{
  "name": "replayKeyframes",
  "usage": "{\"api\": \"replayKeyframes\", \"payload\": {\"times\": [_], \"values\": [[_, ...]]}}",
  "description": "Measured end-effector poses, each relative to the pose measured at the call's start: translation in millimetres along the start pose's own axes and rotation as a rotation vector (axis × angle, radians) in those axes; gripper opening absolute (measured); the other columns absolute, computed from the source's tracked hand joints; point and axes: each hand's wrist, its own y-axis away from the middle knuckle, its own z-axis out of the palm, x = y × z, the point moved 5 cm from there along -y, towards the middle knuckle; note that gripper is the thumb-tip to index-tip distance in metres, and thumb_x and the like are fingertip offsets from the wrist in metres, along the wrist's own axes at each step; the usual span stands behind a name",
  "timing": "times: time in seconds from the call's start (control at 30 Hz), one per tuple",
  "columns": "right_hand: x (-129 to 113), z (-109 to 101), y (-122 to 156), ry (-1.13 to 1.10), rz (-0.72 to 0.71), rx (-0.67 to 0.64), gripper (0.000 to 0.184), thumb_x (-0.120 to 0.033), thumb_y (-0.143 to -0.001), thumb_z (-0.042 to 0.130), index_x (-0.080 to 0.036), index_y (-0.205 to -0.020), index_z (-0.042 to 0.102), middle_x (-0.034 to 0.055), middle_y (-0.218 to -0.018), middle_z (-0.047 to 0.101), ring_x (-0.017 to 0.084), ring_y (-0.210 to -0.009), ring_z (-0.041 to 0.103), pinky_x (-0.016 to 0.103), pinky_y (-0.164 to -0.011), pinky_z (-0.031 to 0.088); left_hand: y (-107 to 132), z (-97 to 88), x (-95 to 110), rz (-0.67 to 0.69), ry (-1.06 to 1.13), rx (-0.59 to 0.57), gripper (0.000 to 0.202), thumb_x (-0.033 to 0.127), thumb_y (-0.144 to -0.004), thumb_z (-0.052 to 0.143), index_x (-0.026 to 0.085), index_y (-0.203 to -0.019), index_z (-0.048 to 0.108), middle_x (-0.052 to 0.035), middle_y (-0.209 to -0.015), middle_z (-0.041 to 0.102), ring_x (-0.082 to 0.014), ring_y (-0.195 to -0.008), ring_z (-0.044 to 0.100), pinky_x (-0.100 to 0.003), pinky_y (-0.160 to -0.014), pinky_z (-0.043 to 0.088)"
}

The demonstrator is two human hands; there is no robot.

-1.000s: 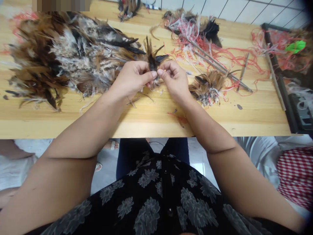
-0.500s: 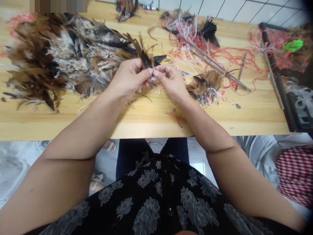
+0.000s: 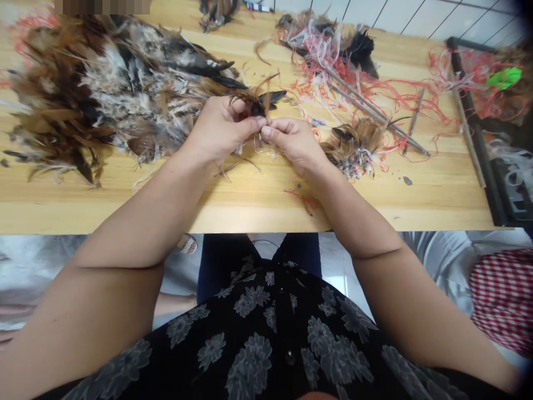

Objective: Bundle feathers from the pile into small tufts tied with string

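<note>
One wispy, brown-black feather tuft — pinched in left fingers.

Red-white checked cloth lower right; pale tiles along top.

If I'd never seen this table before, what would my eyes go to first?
Probably the big heap of brown, black and whitish feathers spread over the left part of the wooden table. Next, maybe the middle, where the left hand pinches a small dark feather bunch with the right hand close against it. At the far right, a bright green piece stands out among pink and white strands.
</note>
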Motion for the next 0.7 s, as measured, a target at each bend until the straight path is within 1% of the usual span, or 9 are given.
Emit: {"api": "replayKeyframes", "payload": {"times": [0.1, 0.13, 0.2, 0.3, 0.43, 0.53, 0.6, 0.63, 0.7], "values": [[-5.2, 5.6, 2.5, -0.054, 0.064, -0.038, 0.061, -0.07, -0.08, 0.098, -0.016, -0.082, 0.069, 0.0008, -0.082, 0.072, 0.009, -0.077, 0.06, 0.02, -0.068, 0.05, 3.4, 5.5, 9.3, 0.029, -0.028, -0.055, 0.064, 0.071, -0.061, 0.116, 0.027, -0.073, 0.072, -0.0026, -0.073, 0.071, -0.0209, -0.07, 0.054, -0.04, -0.069, 0.043], [-6.9, 6.7, 3.0, -0.063, 0.072, -0.045, 0.061, -0.07, -0.08, 0.098, -0.016, -0.082, 0.069, 0.0005, -0.08, 0.072, 0.008, -0.075, 0.059, 0.02, -0.067, 0.049, 5.0, 7.8, 11.6, 0.012, -0.026, -0.093, 0.068, 0.077, -0.059, 0.115, 0.027, -0.073, 0.072, -0.0033, -0.074, 0.072, -0.0206, -0.068, 0.055, -0.04, -0.068, 0.043], [-9.3, 7.8, 3.6, -0.064, 0.077, -0.056, 0.062, -0.071, -0.082, 0.096, -0.016, -0.08, 0.067, -0.0001, -0.079, 0.071, 0.007, -0.073, 0.057, 0.019, -0.066, 0.048, 8.0, 10.6, 16.6, -0.011, -0.008, -0.151, 0.072, 0.083, -0.056, 0.114, 0.027, -0.076, 0.073, -0.0029, -0.074, 0.072, -0.0207, -0.068, 0.057, -0.04, -0.067, 0.044], [-9.2, 7.7, 4.3, -0.052, 0.078, -0.074, 0.061, -0.07, -0.088, 0.092, -0.015, -0.08, 0.067, 0.0, -0.08, 0.071, 0.006, -0.075, 0.058, 0.018, -0.068, 0.049, 10.2, 12.7, 20.8, -0.036, 0.001, -0.211, 0.071, 0.082, -0.053, 0.115, 0.029, -0.076, 0.075, -0.0014, -0.072, 0.071, -0.02, -0.067, 0.056, -0.039, -0.066, 0.047], [-3.5, 6.3, 5.8, -0.041, 0.075, -0.11, 0.058, -0.07, -0.093, 0.088, -0.013, -0.091, 0.074, -0.0004, -0.079, 0.071, 0.006, -0.071, 0.055, 0.018, -0.066, 0.047, 8.9, 12.3, 19.0, -0.062, 0.02, -0.225, 0.071, 0.081, -0.05, 0.116, 0.029, -0.071, 0.072, -0.0017, -0.068, 0.067, -0.0194, -0.066, 0.051, -0.038, -0.067, 0.05], [-0.6, 4.6, 5.8, -0.005, 0.069, -0.121, 0.059, -0.074, -0.098, 0.081, -0.015, -0.094, 0.074, -0.005, -0.067, 0.058, 0.005, -0.061, 0.044, 0.019, -0.056, 0.04, 7.2, 10.2, 18.0, -0.063, 0.027, -0.194, 0.071, 0.081, -0.05, 0.116, 0.029, -0.071, 0.071, -0.0013, -0.068, 0.063, -0.0195, -0.066, 0.049, -0.04, -0.069, 0.05], [-2.9, 2.8, 4.4, 0.001, 0.057, -0.095, 0.058, -0.074, -0.099, 0.08, -0.016, -0.093, 0.073, -0.0077, -0.062, 0.049, 0.005, -0.058, 0.039, 0.019, -0.054, 0.039, 6.5, 7.8, 18.7, -0.055, 0.027, -0.159, 0.07, 0.081, -0.051, 0.115, 0.03, -0.074, 0.072, -0.0006, -0.07, 0.063, -0.0194, -0.067, 0.048, -0.039, -0.069, 0.048], [-5.3, 1.7, 3.4, -0.005, 0.049, -0.074, 0.057, -0.072, -0.099, 0.081, -0.016, -0.093, 0.073, -0.0082, -0.062, 0.048, 0.005, -0.059, 0.04, 0.019, -0.056, 0.041, 6.3, 6.6, 19.3, -0.047, 0.029, -0.144, 0.07, 0.08, -0.052, 0.115, 0.03, -0.076, 0.073, -0.0005, -0.072, 0.064, -0.0193, -0.068, 0.048, -0.039, -0.068, 0.047], [-10.7, -0.8, 1.3, -0.017, 0.038, -0.028, 0.055, -0.069, -0.097, 0.084, -0.015, -0.097, 0.073, -0.0076, -0.067, 0.054, 0.005, -0.064, 0.048, 0.018, -0.063, 0.047, 6.0, 4.4, 19.2, -0.028, 0.035, -0.124, 0.069, 0.078, -0.055, 0.115, 0.029, -0.079, 0.074, -0.0011, -0.076, 0.065, -0.0196, -0.07, 0.048, -0.039, -0.069, 0.046]]}}
